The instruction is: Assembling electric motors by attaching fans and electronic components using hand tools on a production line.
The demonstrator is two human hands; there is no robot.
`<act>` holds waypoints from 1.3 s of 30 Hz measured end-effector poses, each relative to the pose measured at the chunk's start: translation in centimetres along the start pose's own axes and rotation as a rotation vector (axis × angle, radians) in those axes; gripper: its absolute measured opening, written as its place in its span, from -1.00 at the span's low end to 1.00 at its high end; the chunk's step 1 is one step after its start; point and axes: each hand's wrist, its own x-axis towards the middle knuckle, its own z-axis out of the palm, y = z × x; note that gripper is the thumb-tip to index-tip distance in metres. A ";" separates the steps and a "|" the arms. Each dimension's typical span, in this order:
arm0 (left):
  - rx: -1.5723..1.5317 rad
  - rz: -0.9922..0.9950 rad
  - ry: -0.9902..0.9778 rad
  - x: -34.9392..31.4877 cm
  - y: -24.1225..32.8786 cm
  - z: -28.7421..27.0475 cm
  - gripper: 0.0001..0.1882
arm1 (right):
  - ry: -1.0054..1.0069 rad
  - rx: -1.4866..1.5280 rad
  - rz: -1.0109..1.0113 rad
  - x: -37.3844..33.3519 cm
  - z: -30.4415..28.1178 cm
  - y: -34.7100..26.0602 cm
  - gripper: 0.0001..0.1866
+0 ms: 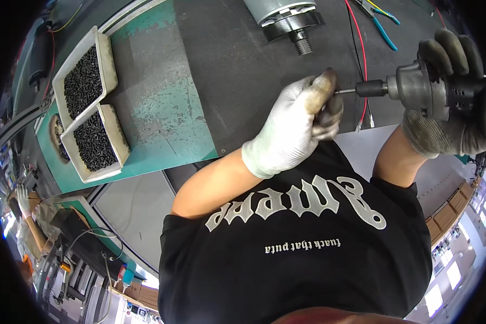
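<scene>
My right hand point(440, 116), in a grey soiled glove, is wrapped round a power screwdriver point(416, 87) with a metal gear housing and a dark body. Its thin bit point(346, 92) points left toward my other hand. My left hand point(302, 110), in a white glove with dirty fingertips, is closed in a pinch at the end of that bit. Whatever lies between those fingertips is hidden. Just beyond the hands, a motor point(286, 16) with a grey casing, a black collar and a threaded shaft lies on the black mat point(227, 81).
Two white trays point(113, 70) of small black screws stand on the green worn bench point(173, 129) at left, beside a small round dish point(54, 137). Red and black wires point(364, 54) cross the mat near blue-handled pliers point(383, 32). Another person's gloved hand point(22, 200) shows far left.
</scene>
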 end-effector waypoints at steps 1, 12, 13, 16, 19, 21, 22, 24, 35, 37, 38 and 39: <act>-0.139 -0.069 -0.083 0.0 0.2 0.1 -0.70 | 0.000 -0.027 -0.012 0.2 0.2 -0.3 -0.46; -0.405 0.284 0.637 0.2 2.1 0.7 -0.68 | -0.004 -0.275 -0.160 1.2 0.7 2.2 -0.48; -0.374 0.286 0.537 -0.3 2.8 -0.1 -0.65 | 0.003 -0.303 -0.159 0.8 -0.2 2.7 -0.48; -0.344 0.257 0.442 -1.3 2.8 -1.0 -0.63 | 0.008 -0.377 -0.149 -0.3 0.9 3.8 -0.49; -0.335 0.191 0.406 -0.8 3.0 -1.2 -0.62 | 0.019 -0.464 -0.160 -0.4 4.3 4.0 -0.50; -0.301 0.200 0.375 -1.0 3.1 -1.2 -0.61 | 0.020 -0.532 -0.167 -0.7 5.8 3.8 -0.50; -0.285 0.204 0.359 -1.1 3.1 -1.2 -0.61 | 0.020 -0.567 -0.171 -0.9 6.0 3.8 -0.50; -0.266 0.213 0.363 -1.0 2.9 -1.3 -0.63 | 0.019 -0.633 -0.183 -1.1 5.9 3.7 -0.50; 0.464 0.371 0.701 -0.8 2.8 0.2 -0.74 | 0.003 -0.928 -0.262 -2.6 4.7 3.5 -0.52; 0.349 0.345 0.611 -1.2 3.3 -0.4 -0.74 | 0.013 -0.985 -0.268 -3.0 4.6 4.0 -0.53; 0.230 0.324 0.520 -1.5 3.7 -0.9 -0.74 | 0.017 -1.014 -0.273 -3.2 5.0 4.2 -0.53; 0.108 0.308 0.429 -1.8 4.1 -1.2 -0.73 | 0.017 -1.040 -0.282 -3.3 5.4 3.8 -0.53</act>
